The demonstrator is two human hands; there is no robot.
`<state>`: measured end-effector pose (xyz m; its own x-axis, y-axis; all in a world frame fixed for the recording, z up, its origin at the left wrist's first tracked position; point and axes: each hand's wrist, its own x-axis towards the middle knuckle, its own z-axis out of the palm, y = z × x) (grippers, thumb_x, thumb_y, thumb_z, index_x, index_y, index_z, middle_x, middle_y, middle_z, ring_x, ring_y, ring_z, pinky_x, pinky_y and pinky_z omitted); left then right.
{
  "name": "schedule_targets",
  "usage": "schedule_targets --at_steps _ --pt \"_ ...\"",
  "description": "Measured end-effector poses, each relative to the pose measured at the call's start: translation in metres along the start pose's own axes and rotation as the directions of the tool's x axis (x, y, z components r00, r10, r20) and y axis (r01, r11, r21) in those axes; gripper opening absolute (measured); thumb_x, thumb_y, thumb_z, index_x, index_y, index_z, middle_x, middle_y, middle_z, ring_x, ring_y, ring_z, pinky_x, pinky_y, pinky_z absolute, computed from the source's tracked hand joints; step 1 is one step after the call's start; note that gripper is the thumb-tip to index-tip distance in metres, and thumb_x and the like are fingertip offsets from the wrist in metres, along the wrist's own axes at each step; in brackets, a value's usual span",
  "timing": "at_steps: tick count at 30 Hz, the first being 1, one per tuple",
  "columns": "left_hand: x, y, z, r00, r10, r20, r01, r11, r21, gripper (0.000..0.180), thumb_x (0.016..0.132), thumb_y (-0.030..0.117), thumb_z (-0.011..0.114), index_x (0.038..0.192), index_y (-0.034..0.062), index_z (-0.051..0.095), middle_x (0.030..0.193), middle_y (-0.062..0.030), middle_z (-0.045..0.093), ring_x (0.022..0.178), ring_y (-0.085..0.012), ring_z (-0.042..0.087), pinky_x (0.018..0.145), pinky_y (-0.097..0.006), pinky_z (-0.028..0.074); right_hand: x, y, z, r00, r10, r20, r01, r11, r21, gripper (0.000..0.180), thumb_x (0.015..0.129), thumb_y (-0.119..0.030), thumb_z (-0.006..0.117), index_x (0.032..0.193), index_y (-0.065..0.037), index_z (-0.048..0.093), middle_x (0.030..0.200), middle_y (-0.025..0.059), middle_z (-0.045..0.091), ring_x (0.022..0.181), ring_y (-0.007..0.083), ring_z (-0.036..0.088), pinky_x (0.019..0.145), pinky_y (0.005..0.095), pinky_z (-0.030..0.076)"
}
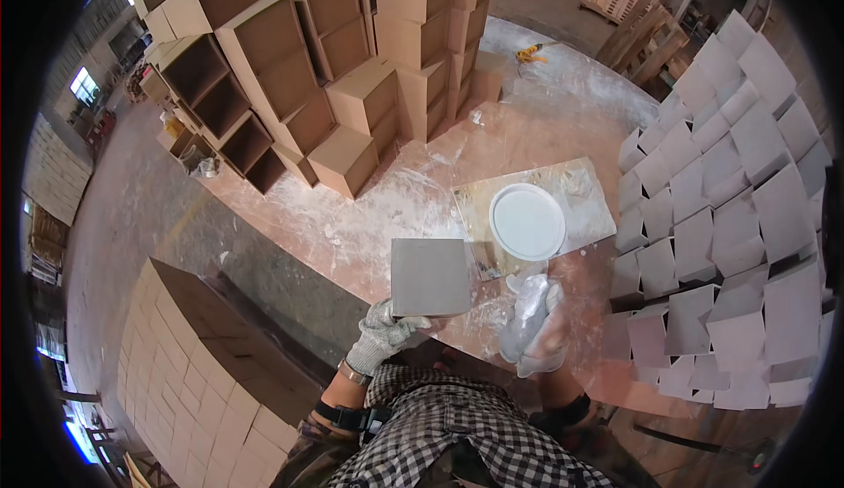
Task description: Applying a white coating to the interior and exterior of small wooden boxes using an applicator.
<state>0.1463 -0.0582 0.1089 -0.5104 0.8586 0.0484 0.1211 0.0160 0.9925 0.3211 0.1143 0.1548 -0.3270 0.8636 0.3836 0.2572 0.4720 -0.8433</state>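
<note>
Left hand (382,334), in a knit glove, pinches the grey square tile (430,276) by its near edge, held flat, face up | right hand (534,325), plastic-wrapped, loosely curled, holds nothing | white round bowl (527,222) on a board (591,198) just beyond | grey tile stacks (730,215) right, open boxes (290,75) ahead-left

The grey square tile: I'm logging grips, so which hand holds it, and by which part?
The left hand, in a knit glove, pinches the grey square tile at its lower left corner. The right hand, in a clear plastic glove, holds nothing.
</note>
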Motion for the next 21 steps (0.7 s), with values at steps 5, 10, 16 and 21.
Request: schedule_targets --at_steps 5,10,16,21 --pt "0.001 0.026 -0.003 1.000 -0.013 -0.007 0.013 1.000 -0.019 0.016 0.079 0.012 0.074 0.093 0.0061 0.069 0.087 -0.0038 0.068 0.082 -0.0130 0.064 0.073 -0.029 0.052 -0.001 -0.003 0.002 0.716 0.465 0.521 -0.675 0.269 0.687 0.028 0.098 -0.029 0.041 0.100 -0.005 0.056 0.088 0.0033 0.059 0.078 0.0130 0.056 0.071 0.0264 0.046" --pt "0.002 0.003 -0.008 0.967 0.252 0.021 -0.253 0.959 0.131 0.012 0.080 0.014 0.072 0.090 0.0087 0.068 0.085 -0.0052 0.067 0.081 -0.0188 0.065 0.071 -0.032 0.052 -0.002 0.000 0.017 0.750 0.413 0.516 -0.646 0.290 0.706 0.023 0.098 -0.022 0.042 0.100 -0.004 0.057 0.087 0.0033 0.059 0.077 0.0132 0.057 0.071 0.0260 0.046" --pt "0.014 0.005 -0.006 0.955 0.288 0.078 -0.294 0.864 0.410 0.016 0.085 0.022 0.066 0.094 0.0093 0.067 0.080 -0.0109 0.064 0.078 -0.0278 0.063 0.070 -0.037 0.049 -0.004 0.015 0.016 0.753 0.351 0.556 -0.653 0.298 0.697 0.022 0.098 -0.020 0.042 0.100 -0.004 0.057 0.088 0.0035 0.059 0.078 0.0135 0.057 0.070 0.0259 0.046" --pt "0.030 0.025 0.001 1.000 0.004 0.023 -0.010 0.965 0.263 0.020 0.086 0.023 0.066 0.098 0.0066 0.066 0.081 -0.0105 0.064 0.076 -0.0253 0.062 0.068 -0.035 0.049 -0.002 0.027 0.009 0.752 0.309 0.582 -0.658 0.307 0.687 0.022 0.094 -0.019 0.046 0.099 -0.002 0.058 0.089 0.0038 0.059 0.080 0.0136 0.057 0.073 0.0260 0.046"
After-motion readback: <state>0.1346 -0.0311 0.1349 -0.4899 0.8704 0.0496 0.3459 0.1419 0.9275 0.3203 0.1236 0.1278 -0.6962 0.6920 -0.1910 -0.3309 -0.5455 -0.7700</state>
